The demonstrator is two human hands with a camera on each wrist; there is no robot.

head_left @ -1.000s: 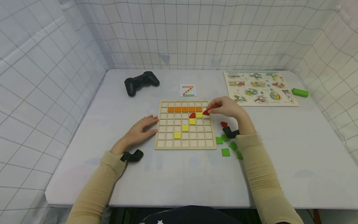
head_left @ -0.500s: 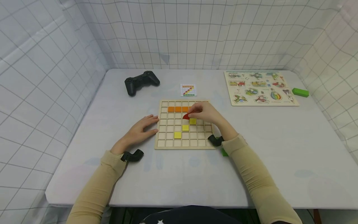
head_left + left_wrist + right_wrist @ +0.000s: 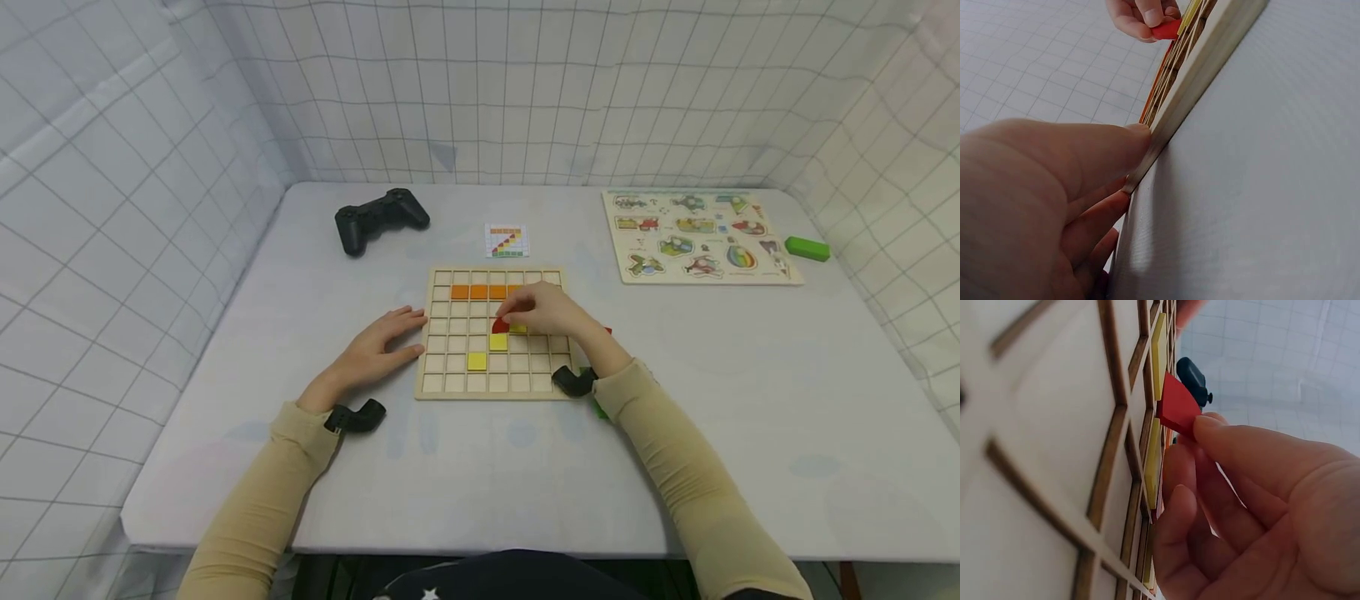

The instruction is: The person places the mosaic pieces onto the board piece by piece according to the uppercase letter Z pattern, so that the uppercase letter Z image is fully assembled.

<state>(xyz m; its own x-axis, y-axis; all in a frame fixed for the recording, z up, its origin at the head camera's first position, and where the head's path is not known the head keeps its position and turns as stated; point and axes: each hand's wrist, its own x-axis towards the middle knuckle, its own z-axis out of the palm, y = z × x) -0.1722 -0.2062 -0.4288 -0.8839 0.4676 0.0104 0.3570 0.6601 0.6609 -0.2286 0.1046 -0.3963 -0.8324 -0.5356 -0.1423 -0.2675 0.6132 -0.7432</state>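
My right hand (image 3: pixel 551 310) pinches a red quarter-circle tile (image 3: pixel 500 326) by its edge between thumb and fingertips. In the right wrist view, the red tile (image 3: pixel 1179 407) is tilted against the wooden grid board (image 3: pixel 1054 425), between two yellow square tiles (image 3: pixel 1159 356). My left hand (image 3: pixel 378 342) lies on the table with fingers extended, touching the left edge of the wooden grid board (image 3: pixel 520 383). In the left wrist view, the thumb of the left hand (image 3: pixel 1066 169) rests against the board's side. Orange tiles (image 3: pixel 478 292) form a row near the top; the fingers cover part of it.
Green tiles (image 3: pixel 601 410) and a red tile (image 3: pixel 608 331) are mostly hidden by my right forearm. Behind the board lie a pattern card (image 3: pixel 506 241) and a black game controller (image 3: pixel 381 218). A picture puzzle board (image 3: pixel 697 237) and a green block (image 3: pixel 807 248) are at the back right.
My right hand has carried the red tile leftward from the board's right edge, then slightly nearer to me and down to the grid. My left hand stays in place.
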